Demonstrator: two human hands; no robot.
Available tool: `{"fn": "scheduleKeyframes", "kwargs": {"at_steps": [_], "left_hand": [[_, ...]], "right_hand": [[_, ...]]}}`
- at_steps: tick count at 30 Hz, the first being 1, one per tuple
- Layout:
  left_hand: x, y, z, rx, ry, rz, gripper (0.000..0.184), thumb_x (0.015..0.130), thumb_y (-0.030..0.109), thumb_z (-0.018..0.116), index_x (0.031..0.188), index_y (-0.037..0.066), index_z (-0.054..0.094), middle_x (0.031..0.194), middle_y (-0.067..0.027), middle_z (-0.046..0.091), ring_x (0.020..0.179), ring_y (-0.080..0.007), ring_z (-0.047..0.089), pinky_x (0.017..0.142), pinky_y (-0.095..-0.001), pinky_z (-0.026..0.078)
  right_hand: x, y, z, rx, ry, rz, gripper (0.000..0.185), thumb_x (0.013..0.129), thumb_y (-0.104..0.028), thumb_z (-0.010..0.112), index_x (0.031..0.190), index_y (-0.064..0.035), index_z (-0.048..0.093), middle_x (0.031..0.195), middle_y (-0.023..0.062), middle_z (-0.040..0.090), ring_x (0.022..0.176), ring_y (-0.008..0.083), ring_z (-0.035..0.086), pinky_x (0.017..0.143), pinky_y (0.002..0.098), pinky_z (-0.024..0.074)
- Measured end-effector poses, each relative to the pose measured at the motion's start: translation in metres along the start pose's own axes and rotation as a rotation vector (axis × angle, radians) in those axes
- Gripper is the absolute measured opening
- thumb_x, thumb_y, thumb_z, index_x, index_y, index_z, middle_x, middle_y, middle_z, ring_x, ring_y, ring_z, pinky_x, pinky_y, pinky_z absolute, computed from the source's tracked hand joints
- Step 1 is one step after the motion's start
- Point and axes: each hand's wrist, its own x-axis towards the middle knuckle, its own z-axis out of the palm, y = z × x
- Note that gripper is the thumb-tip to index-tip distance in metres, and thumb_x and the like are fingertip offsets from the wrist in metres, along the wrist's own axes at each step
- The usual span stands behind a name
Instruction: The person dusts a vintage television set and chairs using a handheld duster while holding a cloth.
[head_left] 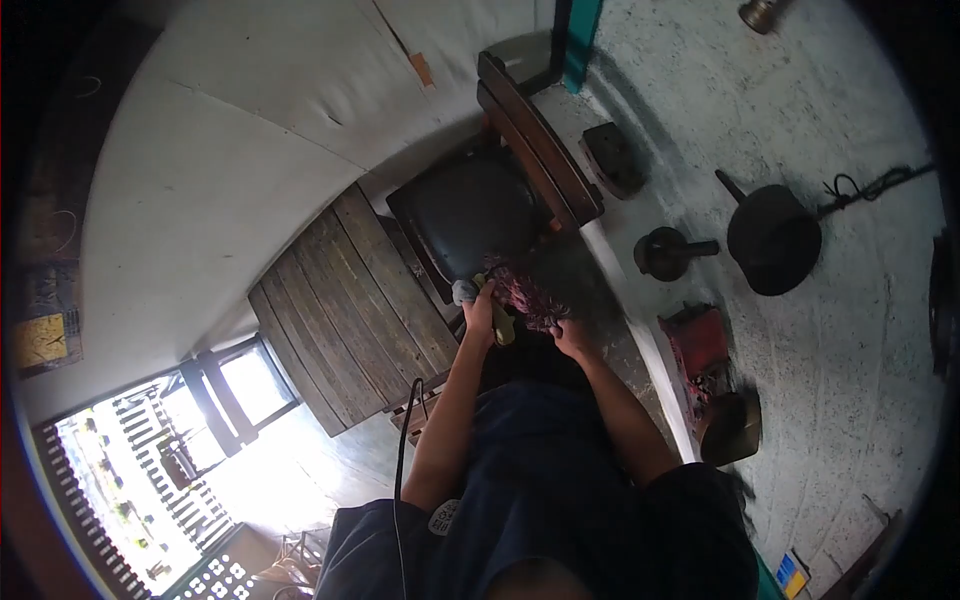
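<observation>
My left hand (481, 314) is closed around a yellowish-green cloth-like piece (504, 329), with a small grey lump (463, 292) at its other side. Between my hands stretches a dark red, shaggy, fringed thing (525, 295), like a duster or a chenille cloth. Its near right end is pinched in my right hand (571, 338). Both hands are just in front of a chair with a dark padded seat (470, 212) and a brown wooden backrest (540, 140). Exactly how the shaggy thing meets my left hand is too dark to tell.
A slatted wooden table (350, 310) stands to the left, beside a bright window (130, 470). On the right, a white ledge (640, 335) borders a speckled grey surface with a dark saucepan (775, 240), a small pot (662, 254) and a red item (695, 345). A thin black cable (401, 480) hangs near my left arm.
</observation>
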Motion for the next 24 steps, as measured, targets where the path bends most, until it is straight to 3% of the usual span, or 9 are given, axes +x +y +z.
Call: {"fn": "scheduleKeyframes", "kwargs": {"at_steps": [3, 9, 15, 17, 21, 24], "left_hand": [[-0.020, -0.001, 0.008, 0.031, 0.026, 0.004, 0.013, 0.088, 0.015, 0.066, 0.088, 0.011, 0.054, 0.073, -0.0008, 0.055, 0.060, -0.0142, 0.056, 0.054, -0.0292, 0.048], [-0.049, -0.014, 0.025, 0.033, -0.179, 0.114, 0.009, 0.089, 0.008, 0.063, 0.089, 0.011, 0.054, 0.074, 0.0007, 0.055, 0.062, -0.0115, 0.055, 0.056, -0.0268, 0.047], [-0.097, 0.007, 0.033, 0.062, -0.158, 0.222, 0.011, 0.091, 0.012, 0.064, 0.094, 0.011, 0.053, 0.073, 0.0003, 0.052, 0.063, -0.0126, 0.053, 0.058, -0.0269, 0.046], [-0.113, 0.015, 0.041, 0.064, -0.202, 0.244, 0.012, 0.091, 0.012, 0.064, 0.095, 0.011, 0.052, 0.074, 0.0007, 0.050, 0.062, -0.0125, 0.052, 0.058, -0.0272, 0.045], [-0.143, 0.036, 0.072, 0.020, -0.206, 0.204, 0.012, 0.091, 0.011, 0.063, 0.096, 0.012, 0.052, 0.073, 0.0016, 0.048, 0.060, -0.0108, 0.047, 0.056, -0.0260, 0.042], [-0.171, 0.055, 0.094, 0.020, -0.401, 0.206, 0.011, 0.092, 0.013, 0.063, 0.098, 0.012, 0.054, 0.070, 0.0032, 0.042, 0.058, -0.0079, 0.040, 0.054, -0.0252, 0.037]], "right_hand": [[-0.019, 0.004, 0.005, 0.027, 0.091, 0.089, 0.029, 0.089, -0.025, 0.059, 0.091, 0.0032, 0.065, 0.090, 0.0277, 0.064, 0.090, 0.0434, 0.062, 0.074, 0.0470, 0.0491], [-0.075, 0.037, -0.028, 0.186, 0.102, -0.068, 0.030, 0.093, -0.025, 0.055, 0.092, 0.0038, 0.061, 0.088, 0.0282, 0.062, 0.087, 0.0456, 0.061, 0.073, 0.0495, 0.0463], [-0.145, 0.022, -0.088, 0.189, 0.173, 0.140, 0.029, 0.094, -0.023, 0.054, 0.112, 0.0006, 0.055, 0.090, 0.0278, 0.062, 0.089, 0.0453, 0.060, 0.075, 0.0491, 0.0464], [-0.161, 0.018, -0.091, 0.285, 0.249, 0.130, 0.039, 0.095, -0.027, 0.053, 0.121, 0.0019, 0.054, 0.102, 0.0287, 0.063, 0.097, 0.0461, 0.060, 0.082, 0.0497, 0.0478], [-0.183, 0.013, -0.072, 0.346, 0.498, 0.145, 0.039, 0.096, -0.027, 0.055, 0.122, 0.0022, 0.053, 0.102, 0.0285, 0.063, 0.097, 0.0460, 0.060, 0.082, 0.0497, 0.0480], [-0.197, -0.015, -0.080, 0.379, 0.610, 0.159, 0.040, 0.096, -0.026, 0.056, 0.123, 0.0030, 0.052, 0.100, 0.0275, 0.063, 0.092, 0.0402, 0.063, 0.080, 0.0447, 0.0486]]}}
